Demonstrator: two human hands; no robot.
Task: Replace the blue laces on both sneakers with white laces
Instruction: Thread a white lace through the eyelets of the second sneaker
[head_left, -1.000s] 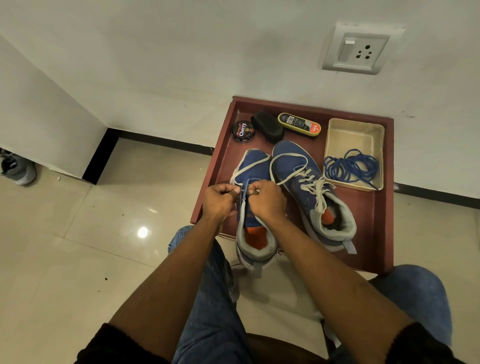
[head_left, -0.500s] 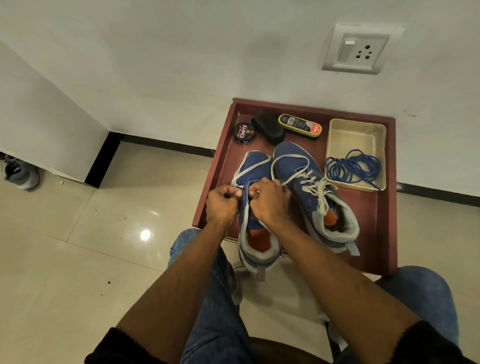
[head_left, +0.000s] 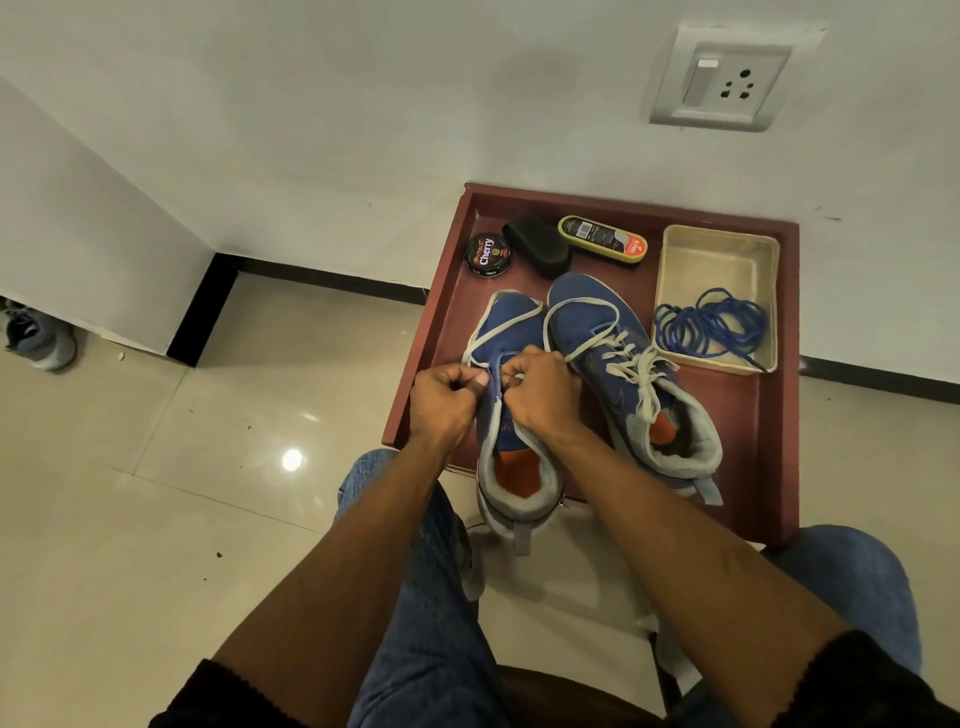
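Evidently the white lace (head_left: 498, 332) is pinched in both the left hand (head_left: 441, 400) and right hand (head_left: 540, 395), closed over the near sneaker (head_left: 511, 415) on the red tray (head_left: 769, 467), so eyelets can be threaded, the blue laces (head_left: 711, 325) being parked in the bin (head_left: 717, 244).

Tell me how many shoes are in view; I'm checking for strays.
3: the left sneaker under both hands and the right sneaker beside it, both on the red tray; a grey shoe at the far left edge, partly cut off.

Right sneaker (head_left: 623, 358) beside right hand (head_left: 545, 397)
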